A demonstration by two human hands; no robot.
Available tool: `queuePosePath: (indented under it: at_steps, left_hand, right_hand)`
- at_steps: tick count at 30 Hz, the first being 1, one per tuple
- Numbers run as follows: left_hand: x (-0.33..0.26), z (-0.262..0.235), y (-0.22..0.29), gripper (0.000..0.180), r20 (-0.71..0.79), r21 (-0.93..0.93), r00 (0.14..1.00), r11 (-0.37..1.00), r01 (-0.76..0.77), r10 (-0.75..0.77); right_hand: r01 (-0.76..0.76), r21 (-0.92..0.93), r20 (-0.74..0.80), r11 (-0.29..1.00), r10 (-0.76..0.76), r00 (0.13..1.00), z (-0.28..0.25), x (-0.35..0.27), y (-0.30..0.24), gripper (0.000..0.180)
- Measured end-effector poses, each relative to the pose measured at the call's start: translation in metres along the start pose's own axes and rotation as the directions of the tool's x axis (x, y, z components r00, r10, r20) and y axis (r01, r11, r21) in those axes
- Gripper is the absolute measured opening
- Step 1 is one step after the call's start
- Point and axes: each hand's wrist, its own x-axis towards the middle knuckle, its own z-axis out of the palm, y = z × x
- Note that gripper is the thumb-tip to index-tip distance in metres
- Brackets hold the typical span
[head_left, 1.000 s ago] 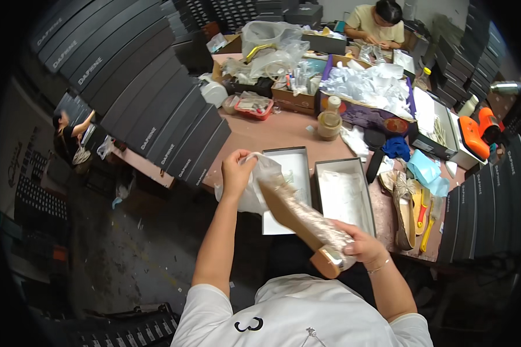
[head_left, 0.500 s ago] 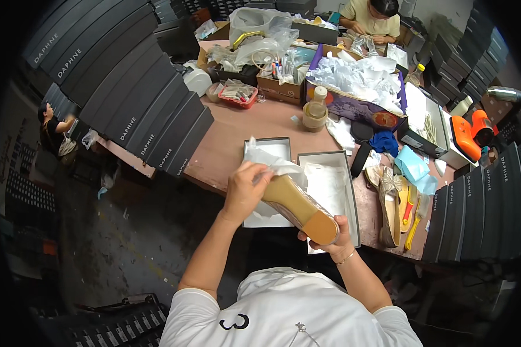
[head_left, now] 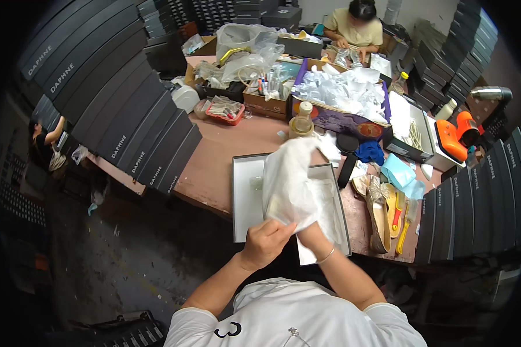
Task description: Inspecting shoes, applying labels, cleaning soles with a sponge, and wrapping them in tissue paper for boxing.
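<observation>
A white translucent bag [head_left: 292, 173] hangs over a shoe box's two open halves, and my left hand [head_left: 266, 244] is closed, pinching its lower edge. My right hand [head_left: 312, 234] reaches into or behind the bag from below; its fingers are hidden. A pale shape shows faintly through the bag, but the shoe itself cannot be made out. One dark-rimmed box half [head_left: 244, 202] lies under the bag at left. The other half [head_left: 342, 222], with white paper inside, lies at right. A beige flat shoe with a bow [head_left: 378, 222] rests on the table farther right.
Tall stacks of dark shoe boxes stand at left [head_left: 113, 98] and right [head_left: 474, 199]. Behind are a glue bottle [head_left: 301, 124], a purple carton of crumpled paper [head_left: 341, 118] and a red tray [head_left: 226, 113]. Brushes [head_left: 405, 228] lie beside the shoe. A co-worker [head_left: 356, 32] sits opposite.
The shoe, sole up in my hands before, is now out of sight, and the white bag is spread out in front. My left hand has moved down and right, close to my right.
</observation>
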Motion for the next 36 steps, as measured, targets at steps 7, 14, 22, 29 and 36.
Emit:
queuePosePath:
  at_steps: [7,14,22,29,36]
  left_hand:
    - [-0.008,-0.015,0.017,0.030,0.049,-0.283,0.998,0.959,-0.032,0.048]
    - [-0.003,-0.032,-0.112,0.044,0.064,-0.871,0.407,0.148,0.468,-0.911]
    - [-0.051,0.002,-0.034,0.081,0.226,-0.950,0.709,0.010,0.312,-0.668]
    - [-0.092,0.035,0.016,0.030,0.564,-0.527,0.651,0.385,0.758,-0.508]
    - [-0.108,-0.003,-0.071,0.034,0.288,-0.589,0.451,0.215,0.779,-0.845]
  right_hand:
    - [0.188,-0.090,0.070,0.978,-0.182,0.981,-0.015,-0.011,-0.015,0.063]
    - [0.090,-0.193,0.409,0.977,-0.003,0.913,-0.022,-0.040,-0.025,0.057]
    - [0.137,-0.274,0.207,0.952,-0.081,0.975,-0.020,-0.043,-0.002,0.055]
    - [0.484,-0.715,0.441,0.504,-0.213,0.872,0.000,-0.008,0.080,0.042]
    - [0.191,-0.698,0.437,0.691,0.200,0.877,0.041,0.025,0.037,0.040]
